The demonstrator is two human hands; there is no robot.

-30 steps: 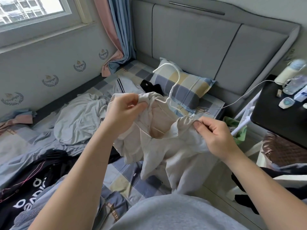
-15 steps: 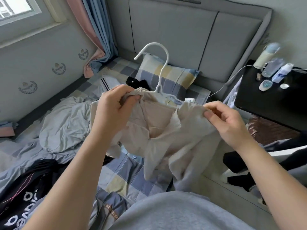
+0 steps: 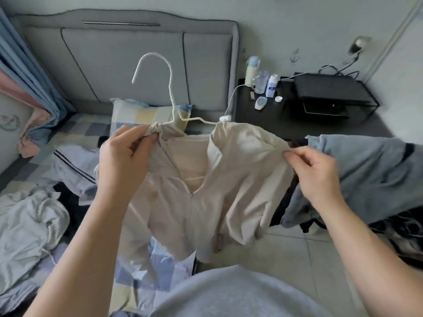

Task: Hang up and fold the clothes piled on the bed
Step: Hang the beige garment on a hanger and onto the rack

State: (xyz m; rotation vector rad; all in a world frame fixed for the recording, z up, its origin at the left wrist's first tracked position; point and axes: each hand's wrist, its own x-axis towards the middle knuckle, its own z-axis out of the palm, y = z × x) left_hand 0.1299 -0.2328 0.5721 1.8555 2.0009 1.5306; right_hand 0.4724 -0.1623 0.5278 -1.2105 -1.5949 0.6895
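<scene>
A beige zip-front top (image 3: 206, 197) hangs on a white hanger (image 3: 170, 92) in front of me, above the bed's edge. My left hand (image 3: 124, 161) grips the top's bunched left shoulder at the hanger's arm. My right hand (image 3: 313, 172) pinches the fabric at the right shoulder, pulling it outward. The hanger's hook stands upright against the grey headboard. The zip is partly closed at the chest. A pile of clothes (image 3: 29, 227), pale grey, blue and black, lies on the checked bed (image 3: 84, 131) at the left.
A checked pillow (image 3: 142, 115) leans on the grey headboard (image 3: 128, 56). A black bedside table (image 3: 274, 110) holds bottles, small items and a black box. A blue-grey garment (image 3: 366, 175) is draped at the right. Tiled floor lies below.
The top and hanger have risen and spread out. My right hand has moved outward to the right shoulder. My view has swung right, toward the bedside table.
</scene>
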